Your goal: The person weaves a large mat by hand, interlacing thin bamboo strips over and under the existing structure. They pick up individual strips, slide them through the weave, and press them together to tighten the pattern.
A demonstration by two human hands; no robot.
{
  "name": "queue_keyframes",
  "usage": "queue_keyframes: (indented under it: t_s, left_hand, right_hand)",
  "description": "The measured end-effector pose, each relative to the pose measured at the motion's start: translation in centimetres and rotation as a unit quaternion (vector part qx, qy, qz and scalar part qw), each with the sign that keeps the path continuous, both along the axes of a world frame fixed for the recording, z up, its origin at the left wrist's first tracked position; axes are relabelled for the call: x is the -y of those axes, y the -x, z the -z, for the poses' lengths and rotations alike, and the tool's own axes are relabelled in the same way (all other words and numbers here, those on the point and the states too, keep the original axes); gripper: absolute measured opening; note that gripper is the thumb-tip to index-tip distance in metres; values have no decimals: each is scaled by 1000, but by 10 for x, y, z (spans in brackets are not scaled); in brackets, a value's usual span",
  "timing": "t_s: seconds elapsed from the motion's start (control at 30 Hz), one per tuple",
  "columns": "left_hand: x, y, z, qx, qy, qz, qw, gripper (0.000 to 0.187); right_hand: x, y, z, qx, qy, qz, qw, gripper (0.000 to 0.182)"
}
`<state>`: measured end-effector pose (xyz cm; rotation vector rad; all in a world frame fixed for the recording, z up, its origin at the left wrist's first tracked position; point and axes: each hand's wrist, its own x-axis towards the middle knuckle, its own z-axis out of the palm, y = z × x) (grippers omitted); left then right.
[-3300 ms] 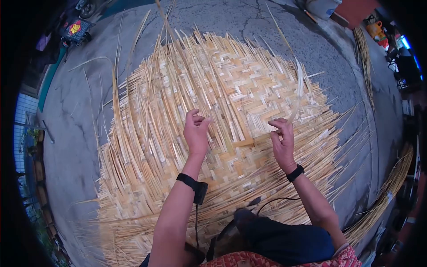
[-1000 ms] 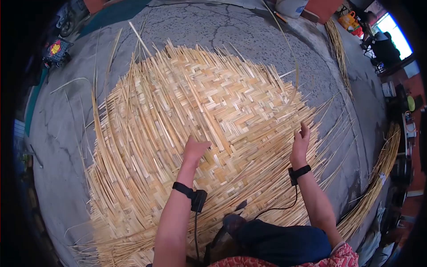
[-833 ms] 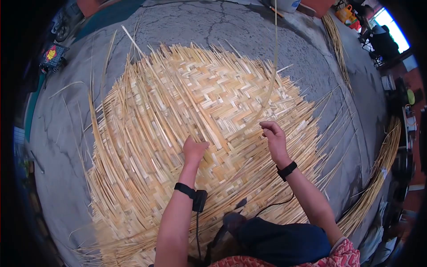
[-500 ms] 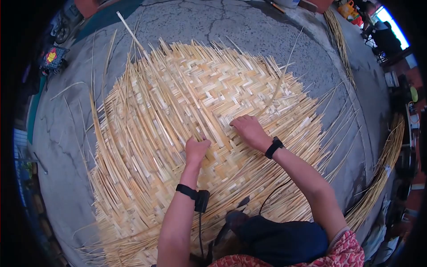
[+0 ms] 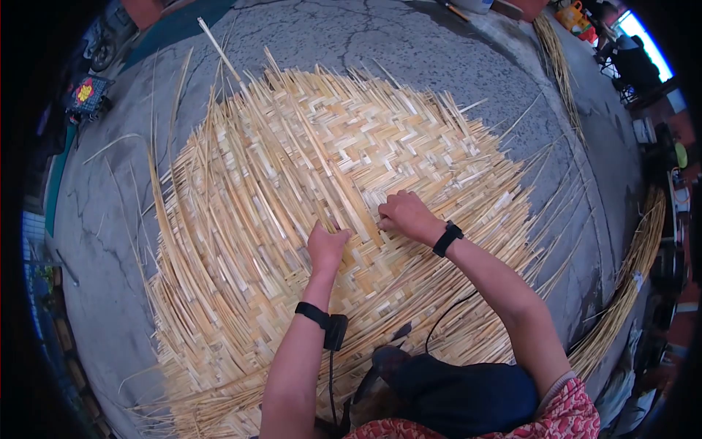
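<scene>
Mat (image 5: 351, 146) of woven bamboo strips spread flat on concrete ground (image 5: 439, 44), loose strip ends fanned out round edge. Left hand (image 5: 327, 245) pressed on mat near middle, fingers curled among strips; whether strip is pinched cannot be told. Right hand (image 5: 406, 214) laid just beside it on mat, fingers bent down onto weave, grip hidden. Bundle of strips (image 5: 629, 278) seen well right of mat.

Cracked grey concrete floor (image 5: 110, 190), filling the frame's edges. Bundle of long bamboo strips (image 5: 629, 285), curved along the right edge. Second strip bundle (image 5: 556, 58), upper right. Orange container (image 5: 578, 13), top right corner. Dark basket with red-and-yellow contents (image 5: 86, 94), upper left. Teal strip of ground (image 5: 183, 22), top left.
</scene>
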<state>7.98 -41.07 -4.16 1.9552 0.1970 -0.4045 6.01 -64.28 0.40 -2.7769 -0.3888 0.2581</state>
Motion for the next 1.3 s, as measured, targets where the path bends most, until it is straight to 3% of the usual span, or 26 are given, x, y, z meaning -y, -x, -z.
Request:
queue_keyframes:
  t_s: [0.1, 0.33, 0.4, 0.5, 0.6, 0.93, 1.2, 1.27, 1.3]
  left_hand:
    - [1, -1, 0, -5, -52, 12, 999, 35]
    - [0, 1, -9, 13, 3, 14, 1000, 26]
    - [-5, 1, -10, -31, 111, 22, 993, 21]
    - [-13, 1, -13, -66, 152, 22, 986, 18]
    - [-13, 4, -11, -27, 88, 34, 995, 20]
    - [-9, 7, -8, -14, 103, -9, 995, 21]
    - [-7, 7, -5, 4, 85, 6, 996, 39]
    - [-1, 8, -11, 25, -26, -11, 999, 44]
    - [-2, 9, -13, 30, 37, -8, 999, 54]
  right_hand:
    - [1, 2, -8, 12, -18, -14, 1000, 19]
    - [-1, 1, -15, 57, -33, -41, 997, 18]
    - [1, -1, -15, 49, -38, -42, 997, 18]
    - [2, -3, -12, 33, -40, -43, 998, 19]
    - [2, -4, -10, 28, -38, -42, 998, 19]
    - [3, -1, -8, 37, -42, -41, 998, 20]
    - [3, -1, -5, 36, -49, -44, 997, 20]
    - [-1, 0, -2, 26, -42, -46, 998, 22]
    - [2, 0, -4, 24, -21, -39, 999, 23]
